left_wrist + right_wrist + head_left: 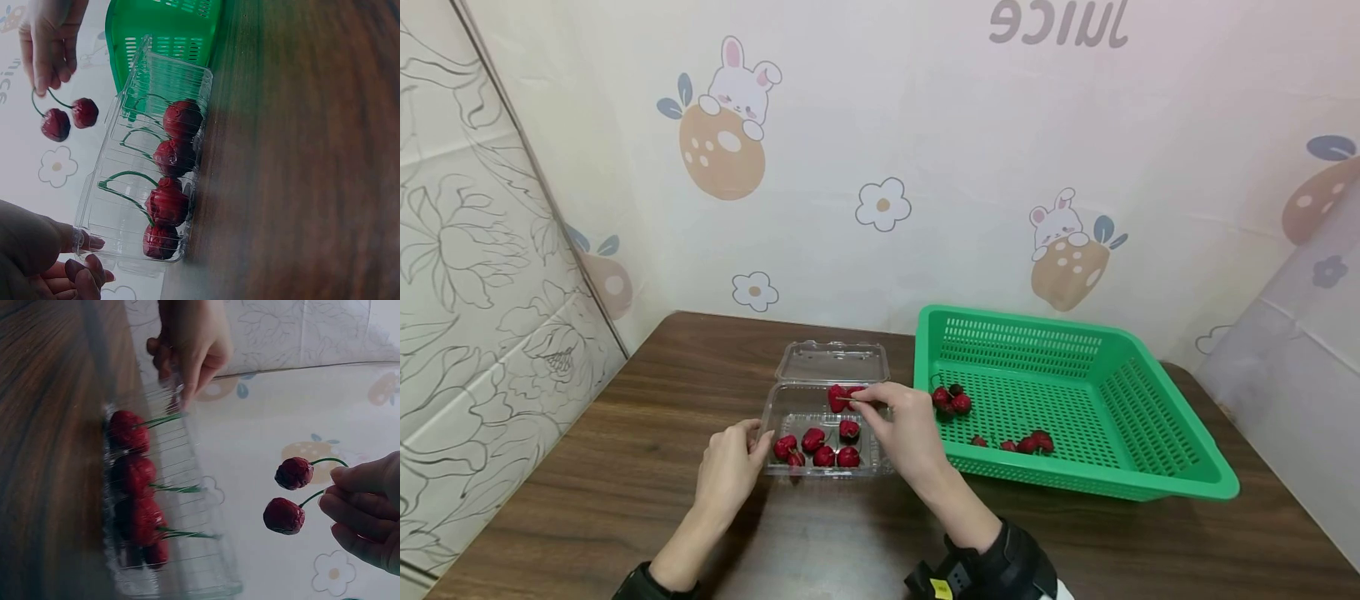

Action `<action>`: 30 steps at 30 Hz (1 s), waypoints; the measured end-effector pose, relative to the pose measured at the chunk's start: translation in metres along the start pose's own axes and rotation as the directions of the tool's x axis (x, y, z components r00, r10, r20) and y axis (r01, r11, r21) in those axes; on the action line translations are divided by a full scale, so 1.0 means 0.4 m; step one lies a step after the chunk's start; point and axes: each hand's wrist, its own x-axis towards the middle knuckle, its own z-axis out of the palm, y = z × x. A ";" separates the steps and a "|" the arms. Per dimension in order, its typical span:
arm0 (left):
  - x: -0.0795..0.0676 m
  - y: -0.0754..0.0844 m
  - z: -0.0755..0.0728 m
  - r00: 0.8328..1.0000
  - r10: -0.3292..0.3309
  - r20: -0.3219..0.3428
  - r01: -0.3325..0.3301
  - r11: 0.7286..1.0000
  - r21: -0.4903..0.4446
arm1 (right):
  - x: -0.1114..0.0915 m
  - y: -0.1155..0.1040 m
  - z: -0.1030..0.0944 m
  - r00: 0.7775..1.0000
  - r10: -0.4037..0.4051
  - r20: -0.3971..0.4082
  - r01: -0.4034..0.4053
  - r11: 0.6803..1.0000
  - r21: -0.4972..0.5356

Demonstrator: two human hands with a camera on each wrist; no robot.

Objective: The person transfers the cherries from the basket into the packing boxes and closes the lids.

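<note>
Apparently to steady the clear box [790, 407], the left hand [727, 468] grips its left edge, while the right hand [913, 433] pinches two cherries [284, 516] by their stems [325, 459] above it, so they dangle freely.

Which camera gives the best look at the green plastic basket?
The head view: it shows nearly the whole green plastic basket, with its slotted walls and the cherries inside. The left wrist view shows only part, some behind the clear clamshell container. The right wrist view shows at most a green sliver.
</note>
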 end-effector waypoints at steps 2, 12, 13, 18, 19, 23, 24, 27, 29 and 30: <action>0.000 0.000 0.000 1.000 0.002 0.000 -0.002 1.000 -0.001 | -0.002 0.007 0.009 1.000 0.003 -0.003 -0.003 1.000 -0.008; 0.000 -0.002 0.002 1.000 0.000 0.002 0.000 1.000 0.001 | -0.012 0.038 0.054 1.000 -0.024 0.003 0.024 0.995 -0.096; -0.001 -0.002 0.002 1.000 0.002 0.001 -0.002 1.000 0.002 | -0.014 0.040 0.058 0.999 -0.032 0.006 0.033 0.994 -0.105; 0.001 -0.001 0.004 1.000 -0.004 -0.004 0.004 1.000 0.004 | -0.021 0.044 0.074 0.998 -0.053 0.022 0.056 0.988 -0.142; 0.001 -0.001 0.004 1.000 -0.004 -0.004 0.004 1.000 0.005 | -0.022 0.045 0.077 0.998 -0.054 0.026 0.057 0.987 -0.148; 0.002 -0.002 0.005 1.000 -0.007 -0.003 0.007 1.000 0.007 | -0.026 0.047 0.086 0.997 -0.047 0.056 0.056 0.983 -0.177; 0.003 -0.002 0.006 1.000 -0.008 -0.002 0.008 1.000 0.007 | -0.028 0.048 0.089 0.997 -0.045 0.065 0.057 0.981 -0.188; 0.005 -0.003 0.007 1.000 -0.017 -0.004 0.017 1.000 0.008 | -0.030 0.048 0.094 0.995 -0.047 0.084 0.064 0.973 -0.221; 0.005 -0.004 0.007 1.000 -0.020 -0.007 0.020 1.000 0.012 | -0.031 0.049 0.097 0.995 -0.049 0.090 0.069 0.970 -0.234; 0.005 -0.004 0.007 1.000 -0.021 -0.008 0.021 1.000 0.013 | -0.031 0.049 0.098 0.994 -0.048 0.095 0.069 0.968 -0.240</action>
